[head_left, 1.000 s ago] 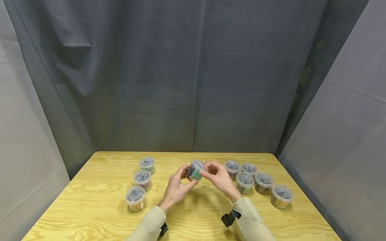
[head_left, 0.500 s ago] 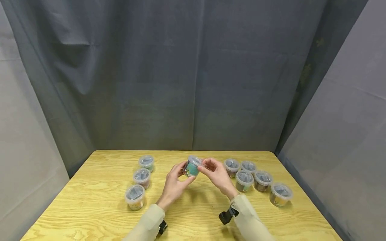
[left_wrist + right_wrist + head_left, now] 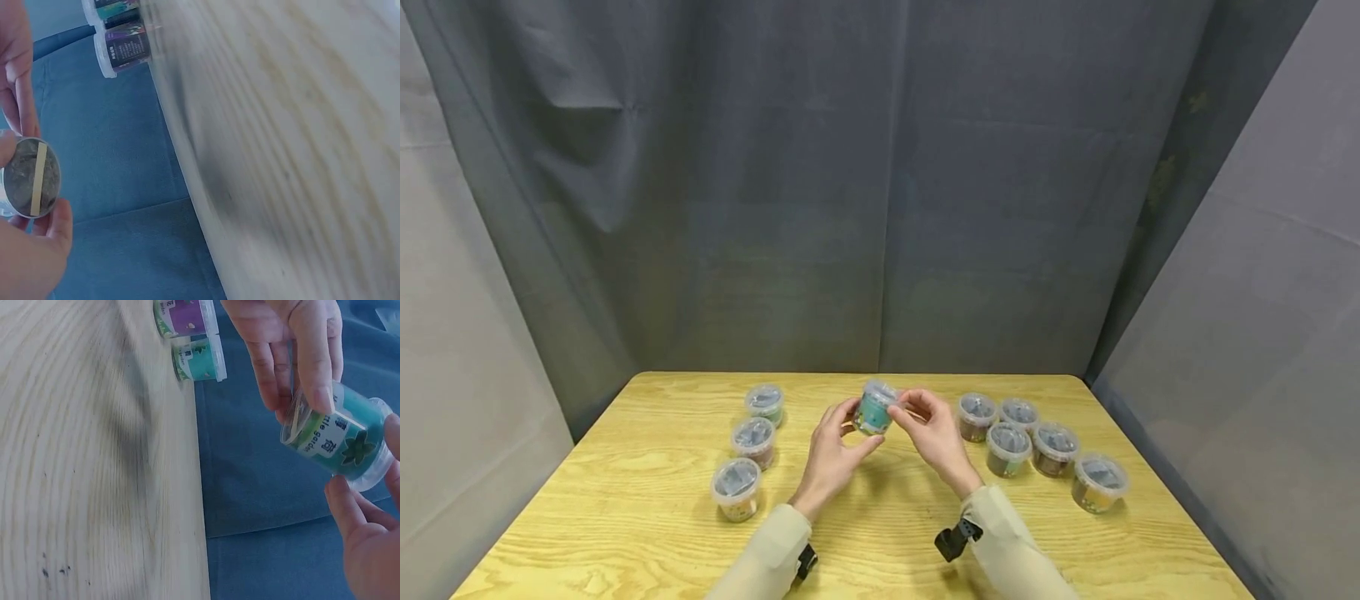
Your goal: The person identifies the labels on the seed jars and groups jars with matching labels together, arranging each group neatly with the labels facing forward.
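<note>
A small clear plastic tub (image 3: 875,409) with a teal "little garden" label and a translucent lid is held tilted above the table. My left hand (image 3: 833,458) grips its lower body. At the lid end, the thumb and fingers of my right hand (image 3: 934,432) pinch it. In the right wrist view the tub (image 3: 344,440) shows a leaf picture on its label. Its clear base (image 3: 31,178) faces the left wrist camera, with dark contents and a pale flat strip behind it. The lid looks closed.
On the wooden table (image 3: 880,533), three similar lidded tubs form a row at the left, the middle one (image 3: 753,440) among them. Several more stand grouped at the right, such as the nearest tub (image 3: 1099,483). A dark curtain (image 3: 880,208) hangs behind the table.
Both hands have shifted the tub slightly left and away. It has turned, so its teal label faces the head camera more fully. The other tubs stay put.
</note>
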### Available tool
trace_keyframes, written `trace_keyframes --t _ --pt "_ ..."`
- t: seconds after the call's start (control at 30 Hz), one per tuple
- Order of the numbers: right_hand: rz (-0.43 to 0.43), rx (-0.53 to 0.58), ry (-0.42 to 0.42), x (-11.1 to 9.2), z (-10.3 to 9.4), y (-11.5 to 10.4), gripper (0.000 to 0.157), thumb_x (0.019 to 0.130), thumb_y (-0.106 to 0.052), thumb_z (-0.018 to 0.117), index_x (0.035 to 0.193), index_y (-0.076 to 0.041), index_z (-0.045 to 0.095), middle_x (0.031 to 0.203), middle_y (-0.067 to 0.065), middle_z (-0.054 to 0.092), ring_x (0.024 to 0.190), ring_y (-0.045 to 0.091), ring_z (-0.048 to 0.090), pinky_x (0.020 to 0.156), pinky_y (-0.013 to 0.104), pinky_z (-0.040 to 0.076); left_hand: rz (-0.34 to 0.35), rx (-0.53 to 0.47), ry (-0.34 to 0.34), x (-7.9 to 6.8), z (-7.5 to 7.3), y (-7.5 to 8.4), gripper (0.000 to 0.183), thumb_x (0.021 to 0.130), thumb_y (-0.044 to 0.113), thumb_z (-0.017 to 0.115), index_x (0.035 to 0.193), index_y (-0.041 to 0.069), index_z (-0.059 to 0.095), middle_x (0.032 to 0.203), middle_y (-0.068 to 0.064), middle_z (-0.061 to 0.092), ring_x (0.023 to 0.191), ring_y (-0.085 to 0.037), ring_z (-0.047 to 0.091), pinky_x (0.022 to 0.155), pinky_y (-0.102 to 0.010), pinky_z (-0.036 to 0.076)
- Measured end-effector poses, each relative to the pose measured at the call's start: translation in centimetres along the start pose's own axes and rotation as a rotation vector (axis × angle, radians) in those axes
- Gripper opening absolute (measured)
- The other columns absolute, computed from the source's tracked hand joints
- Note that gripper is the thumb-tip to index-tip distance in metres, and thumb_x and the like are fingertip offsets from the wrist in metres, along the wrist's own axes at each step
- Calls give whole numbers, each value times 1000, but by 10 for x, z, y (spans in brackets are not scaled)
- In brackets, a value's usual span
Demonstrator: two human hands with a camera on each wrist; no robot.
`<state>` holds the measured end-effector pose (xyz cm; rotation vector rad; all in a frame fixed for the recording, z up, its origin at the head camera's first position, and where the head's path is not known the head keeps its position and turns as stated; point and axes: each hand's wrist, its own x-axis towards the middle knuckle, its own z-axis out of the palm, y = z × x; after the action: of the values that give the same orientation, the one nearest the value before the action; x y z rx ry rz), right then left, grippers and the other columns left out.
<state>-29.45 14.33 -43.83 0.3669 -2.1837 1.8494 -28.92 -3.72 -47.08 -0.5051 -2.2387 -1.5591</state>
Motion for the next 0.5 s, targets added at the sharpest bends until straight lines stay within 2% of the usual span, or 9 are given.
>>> trace_keyframes --t 0.13,0.33,0.5 --pt "7 -12 -13 0 0 0 19 90 -15 72 103 -3 65 118 13 66 119 30 61 103 40 50 -13 -65 -12 -1 -2 -2 61 82 20 80 136 10 55 128 -6 59 117 -22 59 102 -35 51" --pt "13 -2 -79 1 -5 -1 22 92 -16 70 110 -4 65 124 13 65 118 26 61 103 37 50 -20 -187 -69 0 -5 -5 56 86 22 77 137 13 55 128 -7 62 118 -25 59 101 -44 51" --pt "20 10 -113 3 -8 -1 21 92 -14 69 109 -4 65 127 14 64 118 26 61 100 34 52 -46 -166 -83 1 -6 -7 56 87 23 76 138 12 55 129 -6 63 117 -24 58 101 -47 49"
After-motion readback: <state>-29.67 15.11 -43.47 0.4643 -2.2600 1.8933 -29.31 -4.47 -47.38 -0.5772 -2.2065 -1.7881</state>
